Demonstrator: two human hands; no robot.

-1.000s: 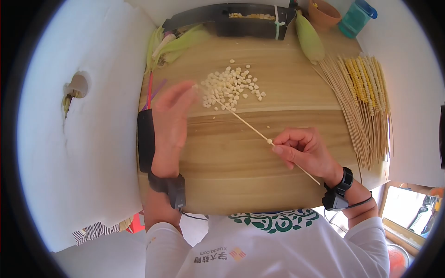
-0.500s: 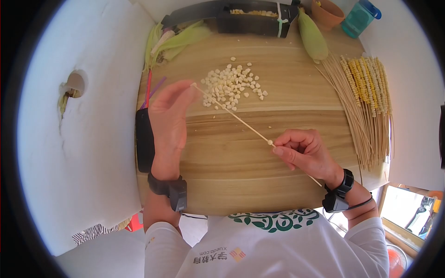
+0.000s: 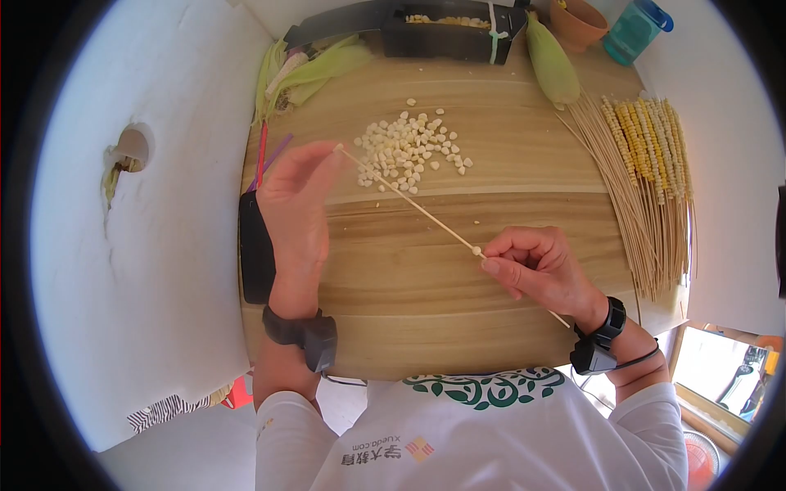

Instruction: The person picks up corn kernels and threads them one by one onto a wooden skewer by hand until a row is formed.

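A thin wooden stick (image 3: 434, 219) slants down to the right between my two hands. My right hand (image 3: 536, 266) pinches its lower part, just below a pale kernel (image 3: 476, 251) threaded on the stick. At the upper end my left hand (image 3: 301, 192) holds a kernel (image 3: 339, 148) between thumb and fingertips, at the stick's tip. Loose pale kernels (image 3: 409, 151) lie in a pile behind the stick. On the right, sticks threaded with yellow and white kernels (image 3: 647, 147) rest on a bundle of bare sticks (image 3: 626, 221).
A black box with kernels (image 3: 446, 41) stands at the back of the wooden table (image 3: 409, 335). Near it are a husked corn cob (image 3: 551, 65), a clay pot (image 3: 578, 26) and a blue bottle (image 3: 634, 34). Husks (image 3: 323, 74) and a black case (image 3: 255, 245) lie on the left.
My left hand has shifted very slightly left, and its wrist has turned a little. My right hand and the stick have hardly moved.
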